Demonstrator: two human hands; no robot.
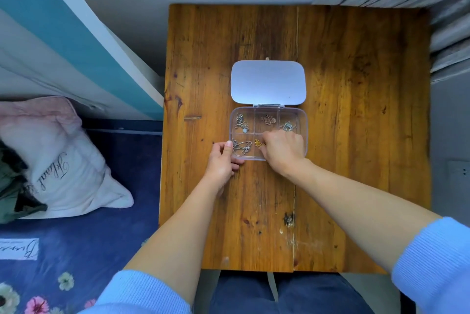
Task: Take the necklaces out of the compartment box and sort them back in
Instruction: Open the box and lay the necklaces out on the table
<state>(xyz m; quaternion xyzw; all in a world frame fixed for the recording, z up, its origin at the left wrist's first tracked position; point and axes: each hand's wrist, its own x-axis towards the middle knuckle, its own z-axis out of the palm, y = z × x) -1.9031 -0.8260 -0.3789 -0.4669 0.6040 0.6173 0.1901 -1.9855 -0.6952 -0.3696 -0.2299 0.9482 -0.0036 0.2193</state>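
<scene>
A clear compartment box [303, 116] lies on the wooden table [356, 135] with its white lid [267, 82] folded open behind it. Silver necklaces lie in the back left compartment [241, 122] and the front left compartment [241, 146]. A rose-coloured necklace [268, 119] sits in the back middle, a silver one [288, 126] in the back right. My left hand [221, 163] grips the box's front left corner, thumb on the rim. My right hand [283, 149] reaches into the front middle compartment, fingertips pinched at a gold necklace [258, 143]. The front right compartment is hidden under that hand.
The small table stands beside a bed with a dark blue floral cover [76, 250] and a white pillow [56, 161] on the left. A grey curtain [447, 21] hangs at the right. My knees [254, 296] are under the table's near edge.
</scene>
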